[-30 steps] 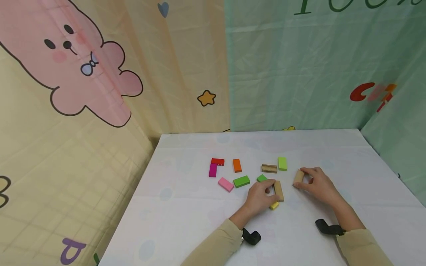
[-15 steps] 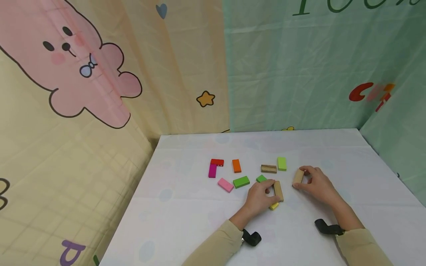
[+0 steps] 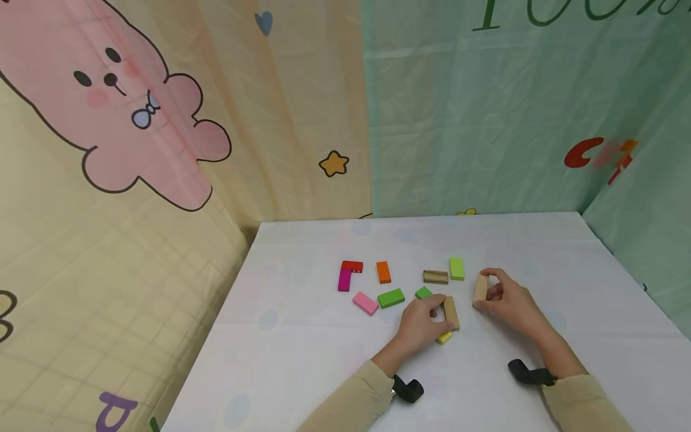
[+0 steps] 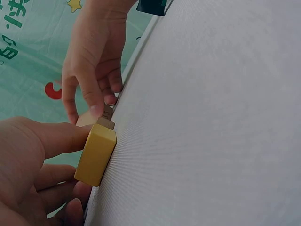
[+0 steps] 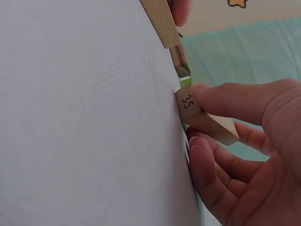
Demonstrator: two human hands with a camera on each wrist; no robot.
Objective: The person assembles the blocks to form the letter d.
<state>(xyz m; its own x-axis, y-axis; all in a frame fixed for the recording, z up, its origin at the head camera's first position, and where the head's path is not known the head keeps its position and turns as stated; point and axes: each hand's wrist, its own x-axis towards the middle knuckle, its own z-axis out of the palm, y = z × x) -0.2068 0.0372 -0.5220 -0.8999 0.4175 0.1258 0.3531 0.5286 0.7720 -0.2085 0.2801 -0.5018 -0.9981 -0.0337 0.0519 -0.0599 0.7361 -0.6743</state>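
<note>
My left hand [image 3: 423,327] pinches a plain wooden block [image 3: 451,313] between thumb and fingers, lengthwise, at the table's middle right. A yellow block [image 3: 444,338] lies by my left thumb, partly covered by it; in the left wrist view this yellow block [image 4: 96,155] shows in front of the wooden one. Past my left fingertips peeks a green block [image 3: 423,292]. To the right, my right hand [image 3: 510,303] grips another wooden block [image 3: 480,290] by its two ends. The right wrist view shows "35" printed on an end of this wooden block [image 5: 190,102].
Behind the hands lie a grooved wooden block [image 3: 435,277] and a lime block [image 3: 457,269]. Left of them are orange [image 3: 384,272], green [image 3: 391,298] and pink [image 3: 365,303] blocks. A red block [image 3: 352,266] meets a magenta block [image 3: 344,279] at a corner.
The wooden block in my right hand has turned slightly straighter and shifted a little left with the hand. My left hand keeps its grip in place.
</note>
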